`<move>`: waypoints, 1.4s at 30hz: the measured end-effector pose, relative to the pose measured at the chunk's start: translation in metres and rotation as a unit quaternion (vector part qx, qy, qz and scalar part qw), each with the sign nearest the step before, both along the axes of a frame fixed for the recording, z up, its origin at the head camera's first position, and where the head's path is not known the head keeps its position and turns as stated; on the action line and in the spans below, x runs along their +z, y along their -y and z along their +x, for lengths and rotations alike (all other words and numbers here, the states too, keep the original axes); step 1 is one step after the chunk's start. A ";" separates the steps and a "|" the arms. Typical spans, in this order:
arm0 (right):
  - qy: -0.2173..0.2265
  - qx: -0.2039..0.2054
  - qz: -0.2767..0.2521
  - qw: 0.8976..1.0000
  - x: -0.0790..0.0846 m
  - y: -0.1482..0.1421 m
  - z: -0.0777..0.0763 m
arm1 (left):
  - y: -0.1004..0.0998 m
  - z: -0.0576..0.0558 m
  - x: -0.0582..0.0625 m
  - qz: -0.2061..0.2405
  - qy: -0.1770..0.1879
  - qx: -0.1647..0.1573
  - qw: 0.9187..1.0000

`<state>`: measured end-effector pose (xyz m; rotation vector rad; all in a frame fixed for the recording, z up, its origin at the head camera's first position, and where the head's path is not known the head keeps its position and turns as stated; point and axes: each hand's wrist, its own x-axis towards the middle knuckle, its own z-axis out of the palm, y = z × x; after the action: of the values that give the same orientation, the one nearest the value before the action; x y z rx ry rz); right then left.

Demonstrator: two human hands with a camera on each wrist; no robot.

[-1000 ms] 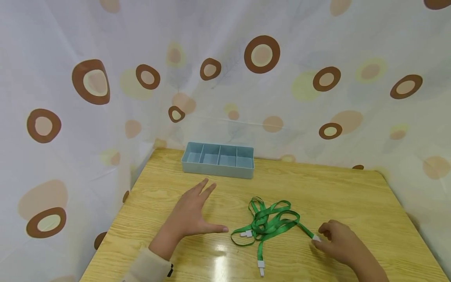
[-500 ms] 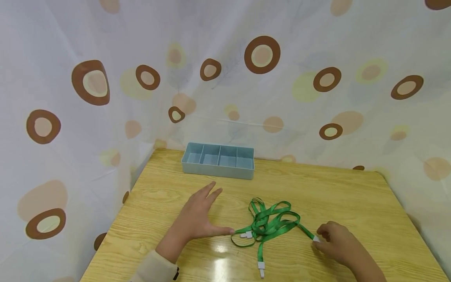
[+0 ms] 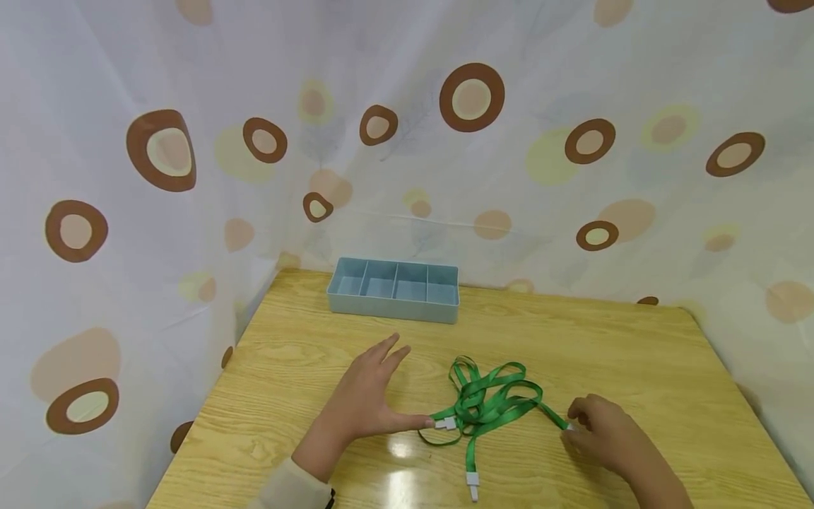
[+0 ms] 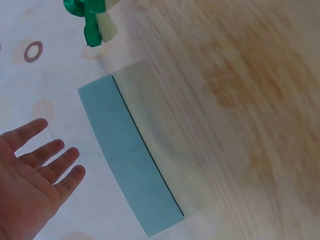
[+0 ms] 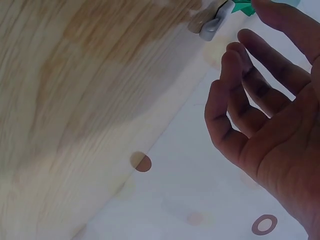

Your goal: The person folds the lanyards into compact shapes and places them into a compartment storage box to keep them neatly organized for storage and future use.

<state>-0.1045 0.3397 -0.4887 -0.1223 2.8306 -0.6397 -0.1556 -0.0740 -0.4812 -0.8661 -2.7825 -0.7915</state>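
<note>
Pale cloth (image 3: 407,42) with brown rings and beige spots, hung behind and along both sides of a wood-grain table (image 3: 610,339). On it, between left hand (image 3: 367,403) and right hand (image 3: 603,435), a loose tangle of green lanyards (image 3: 470,406), ending in a white left clip (image 3: 451,423), front clip (image 3: 472,479) and right clip (image 3: 570,427). Too knotted to count.

On the left, fingers straight and spread, holding nothing, with thumb tip at the left clip. On the right, fingers loosely bent, without any visible grip, thumb tip over the end of the right clip. Hard to tell, in both cases, between touching and just above.

For a good hold: pinch low, thumb against fingertip, on the hard clip rather than on likely slippery ribbon. Judging by the crossed loops, best to draw slowly and steady the heap against snagging. Mind the front clip, easy to catch under a wrist.

Near the back edge, well apart from the lanyards, a blue-grey box (image 3: 393,307): long, shallow, upright, with four compartments in a row and plain floor in sight in each.
</note>
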 end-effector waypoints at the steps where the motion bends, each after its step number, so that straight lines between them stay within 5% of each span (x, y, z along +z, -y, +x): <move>1: -0.006 0.004 0.002 1.000 0.000 0.000 0.000 | -0.001 0.001 0.000 0.001 -0.001 -0.001 1.000; 29: 0.052 -0.010 0.001 0.999 -0.011 -0.001 -0.005 | -0.017 0.007 -0.003 -0.003 0.033 0.001 0.999; 42: 0.035 -0.008 0.009 0.999 -0.006 0.005 -0.006 | -0.018 0.008 -0.001 0.009 0.045 -0.013 0.999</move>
<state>-0.1108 0.3346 -0.4947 -0.0723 2.7722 -0.6103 -0.1472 -0.0561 -0.4822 -0.8881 -2.8420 -0.8799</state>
